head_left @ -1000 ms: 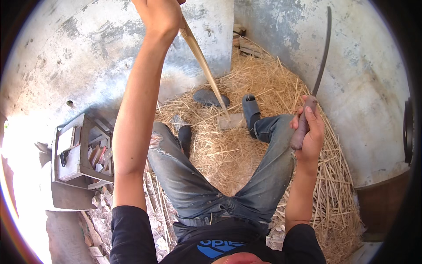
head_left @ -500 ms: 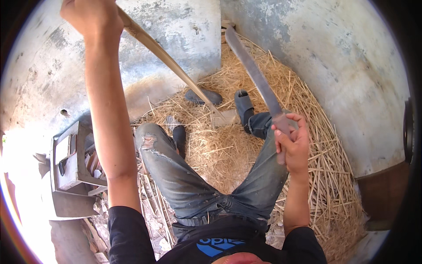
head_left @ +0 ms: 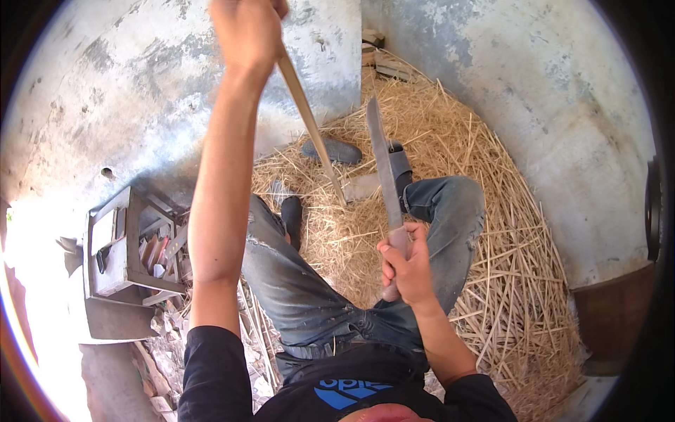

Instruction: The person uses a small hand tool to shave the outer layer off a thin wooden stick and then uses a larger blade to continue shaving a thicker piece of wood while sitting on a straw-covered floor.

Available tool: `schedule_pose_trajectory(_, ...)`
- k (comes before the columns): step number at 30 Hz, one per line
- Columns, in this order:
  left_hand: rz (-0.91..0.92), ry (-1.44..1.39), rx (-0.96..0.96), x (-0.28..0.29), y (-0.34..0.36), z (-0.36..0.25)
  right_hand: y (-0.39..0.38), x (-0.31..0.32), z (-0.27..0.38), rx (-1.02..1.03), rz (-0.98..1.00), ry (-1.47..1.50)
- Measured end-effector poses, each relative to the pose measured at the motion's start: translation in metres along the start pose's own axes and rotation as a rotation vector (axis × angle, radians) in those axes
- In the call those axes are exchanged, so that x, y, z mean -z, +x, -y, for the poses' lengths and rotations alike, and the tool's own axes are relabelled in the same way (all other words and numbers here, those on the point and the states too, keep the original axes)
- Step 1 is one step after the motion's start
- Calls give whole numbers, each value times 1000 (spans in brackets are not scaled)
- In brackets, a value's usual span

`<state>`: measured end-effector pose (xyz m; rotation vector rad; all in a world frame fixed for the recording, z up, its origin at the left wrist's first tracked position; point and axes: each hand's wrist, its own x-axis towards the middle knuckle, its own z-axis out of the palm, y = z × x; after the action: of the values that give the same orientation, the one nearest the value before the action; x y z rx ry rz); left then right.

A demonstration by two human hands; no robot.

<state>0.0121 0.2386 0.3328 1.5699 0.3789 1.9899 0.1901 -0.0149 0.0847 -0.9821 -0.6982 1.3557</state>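
Note:
Raised high at the top of the view, my left hand (head_left: 246,39) is closed around a long, pale strip that looks like bamboo (head_left: 308,116). The strip slants down to a lower end beside a flat, pale block (head_left: 361,187) on the straw; whether it touches the block I cannot tell. My right hand (head_left: 410,264) grips the handle of a machete (head_left: 386,169) in front of my right thigh. Its long blade points up and away, apart from the strip. The fingertips of my left hand are partly cut off by the frame's edge.
Straw and thin shavings (head_left: 492,218) cover the floor around my legs. A grey slipper (head_left: 330,150) lies near the wall (head_left: 309,49). To the left stands a wooden frame or stool (head_left: 133,267) with things inside. Wood pieces (head_left: 391,67) lie in the far corner.
My left hand has moved right, and the strip now stands steeper. My right hand has brought the machete left and nearer my body, closer to the strip.

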Motion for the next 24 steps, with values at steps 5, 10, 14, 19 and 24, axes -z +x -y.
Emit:
schedule_pose_trajectory(5, 116, -112, 147, 10, -30, 26, -10, 4, -56, -229, -24, -97)
schedule_pose_trajectory(10, 56, 13, 108, -10, -34, 29, 14, 0, -67, -285, -32, -211)
schedule_pose_trajectory(14, -68, 1, 94, -20, -29, 43, 39, -41, 22, 264, -55, -127)
schedule_pose_trajectory(19, -99, 134, 27, -6, -23, 45, 48, -91, 53, 806, -274, 161)
schedule_pose_trajectory(24, 7, 112, 61, -11, -25, 68, 44, 14, -146, -554, -97, -286)
